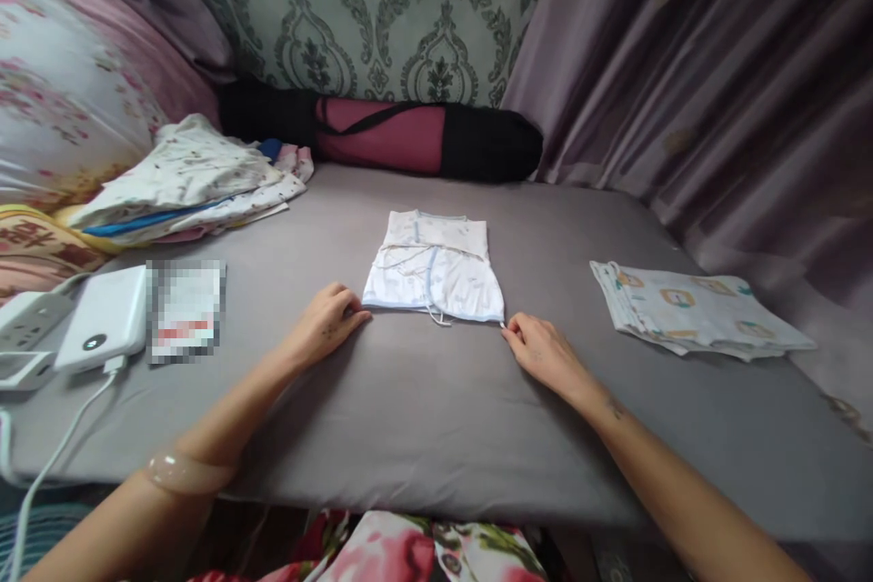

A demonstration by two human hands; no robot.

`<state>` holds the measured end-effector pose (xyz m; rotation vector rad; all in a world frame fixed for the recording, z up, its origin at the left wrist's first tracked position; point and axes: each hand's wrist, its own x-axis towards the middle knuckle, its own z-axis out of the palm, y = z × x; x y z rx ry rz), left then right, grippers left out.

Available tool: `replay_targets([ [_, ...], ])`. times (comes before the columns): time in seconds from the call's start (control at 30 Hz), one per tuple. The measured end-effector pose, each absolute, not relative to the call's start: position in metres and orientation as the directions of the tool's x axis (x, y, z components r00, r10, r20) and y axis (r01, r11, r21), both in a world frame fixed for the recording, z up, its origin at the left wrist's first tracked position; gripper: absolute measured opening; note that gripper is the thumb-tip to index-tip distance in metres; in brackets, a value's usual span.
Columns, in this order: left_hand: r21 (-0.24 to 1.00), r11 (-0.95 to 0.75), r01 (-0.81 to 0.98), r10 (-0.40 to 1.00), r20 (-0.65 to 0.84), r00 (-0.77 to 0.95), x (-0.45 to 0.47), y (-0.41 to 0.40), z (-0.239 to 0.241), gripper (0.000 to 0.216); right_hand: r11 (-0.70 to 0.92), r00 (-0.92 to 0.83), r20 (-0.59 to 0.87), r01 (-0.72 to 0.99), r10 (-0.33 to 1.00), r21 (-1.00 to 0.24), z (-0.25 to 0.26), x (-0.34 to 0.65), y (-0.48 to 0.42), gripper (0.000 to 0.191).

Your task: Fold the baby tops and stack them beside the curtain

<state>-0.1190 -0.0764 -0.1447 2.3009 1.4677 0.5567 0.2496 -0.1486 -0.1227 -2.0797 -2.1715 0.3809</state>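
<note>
A small white baby shirt (460, 280) with pale blue trim and thin ties lies flat on the grey-covered surface, its sleeves folded inward. At its near left corner, my left hand (332, 320) has thumb and fingers pinched together on the hem. My right hand (538, 344) pinches the opposite near corner between thumb and forefinger. One tie hangs out below the middle of the hem.
A pile of folded clothes (197, 182) lies at the back left. Folded printed cloths (696, 305) are on the right. A white power bank (105, 318) with a cable and a blurred packet (186, 311) sit at left. A black and maroon long bag (382, 135) lines the wall.
</note>
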Motion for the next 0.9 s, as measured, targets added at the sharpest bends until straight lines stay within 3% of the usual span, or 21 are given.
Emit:
replay_targets([
  [0.13,0.483,-0.350,0.803,0.930,0.076,0.359,-0.107,-0.087,-0.139,0.026,-0.056,0.014,-0.171,0.968,0.985,-0.243,-0.114,0.236,-0.141,0.019],
  [0.27,0.457,-0.429,0.779,0.884,0.037,0.466,-0.096,-0.095,-0.134,0.024,-0.013,-0.083,-0.188,0.890,0.979,-0.456,-0.106,0.221,-0.136,0.026],
  [0.33,0.416,-0.515,0.750,0.847,0.109,0.521,-0.099,-0.094,-0.133,0.024,0.039,-0.101,-0.106,0.880,0.989,-0.474,-0.105,0.223,-0.137,0.028],
  [0.47,0.232,-0.629,0.742,0.777,0.229,0.586,-0.120,-0.080,-0.133,0.035,0.184,-0.160,0.125,0.958,0.979,-0.221,-0.108,0.246,-0.141,0.027],
  [0.57,0.175,-0.699,0.693,0.714,0.215,0.666,-0.131,-0.067,-0.132,0.038,0.355,-0.345,0.148,0.934,0.927,-0.044,-0.113,0.261,-0.141,0.040],
  [0.73,0.254,-0.786,0.564,0.614,0.210,0.761,-0.127,-0.051,-0.134,0.038,0.553,-0.543,0.138,0.832,0.829,-0.048,-0.123,0.264,-0.127,0.042],
  [0.9,0.393,-0.755,0.526,0.640,0.264,0.721,-0.123,-0.043,-0.143,0.034,0.607,-0.559,0.249,0.769,0.791,-0.200,-0.137,0.266,-0.112,0.036],
])
